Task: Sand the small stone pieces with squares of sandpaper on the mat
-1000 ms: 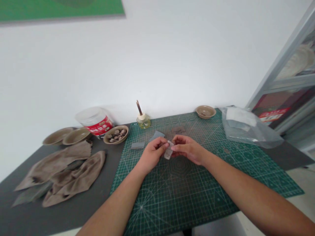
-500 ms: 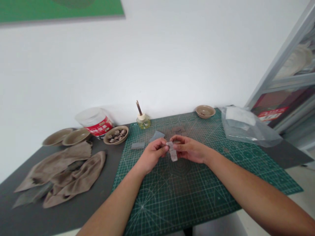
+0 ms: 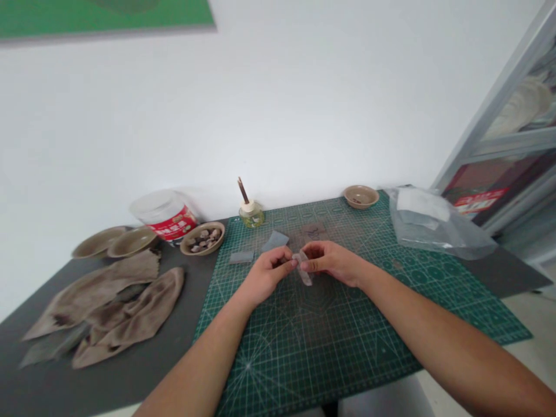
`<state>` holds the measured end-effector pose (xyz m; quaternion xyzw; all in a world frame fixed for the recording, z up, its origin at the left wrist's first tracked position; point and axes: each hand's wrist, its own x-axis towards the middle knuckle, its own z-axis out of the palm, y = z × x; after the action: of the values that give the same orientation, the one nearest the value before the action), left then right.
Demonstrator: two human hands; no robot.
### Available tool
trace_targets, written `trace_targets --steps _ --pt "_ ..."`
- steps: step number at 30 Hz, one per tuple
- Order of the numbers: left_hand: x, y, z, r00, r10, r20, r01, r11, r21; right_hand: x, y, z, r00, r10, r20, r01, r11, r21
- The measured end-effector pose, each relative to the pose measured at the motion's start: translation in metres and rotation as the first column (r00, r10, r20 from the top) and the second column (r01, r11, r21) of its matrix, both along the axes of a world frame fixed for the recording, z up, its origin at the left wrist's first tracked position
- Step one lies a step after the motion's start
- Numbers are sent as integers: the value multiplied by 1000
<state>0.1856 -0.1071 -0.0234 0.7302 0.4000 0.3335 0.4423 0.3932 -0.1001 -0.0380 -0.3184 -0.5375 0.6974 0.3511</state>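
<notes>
Both hands meet above the middle of the green cutting mat (image 3: 347, 347). My left hand (image 3: 267, 275) and my right hand (image 3: 332, 263) pinch a small pale translucent strip (image 3: 303, 271) between their fingertips; it hangs down a little toward the mat. Each hand's fingers are closed on one end of it. Behind the hands lie small grey flat pieces (image 3: 274, 240) and a darker grey piece (image 3: 242, 257) on the mat.
A small glass bottle with a stick (image 3: 251, 213), a bowl of small stones (image 3: 202, 238), a red-labelled plastic tub (image 3: 164, 215) and empty tan dishes (image 3: 113, 242) stand at the back. Brown cloths (image 3: 113, 304) lie left. A clear plastic bag (image 3: 430, 223) and another dish (image 3: 361, 196) sit right.
The strip has swung between the fingertips, from pointing down-left to down-right. Both hands stay together, shifted very slightly. The view drifted a little.
</notes>
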Motion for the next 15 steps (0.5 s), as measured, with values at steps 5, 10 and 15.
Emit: trace_targets --steps 5,10,15 --pt "-7 4 0 998 63 -32 -62 997 42 5 5 -4 988 -11 155 7 1000 29" --pt "-5 4 -9 989 150 16 -151 986 70 6 4 -9 785 -192 588 -31 937 348" --pt "3 1 -19 998 -5 -56 3 1000 -26 6 -3 -4 629 -469 620 -109 736 668"
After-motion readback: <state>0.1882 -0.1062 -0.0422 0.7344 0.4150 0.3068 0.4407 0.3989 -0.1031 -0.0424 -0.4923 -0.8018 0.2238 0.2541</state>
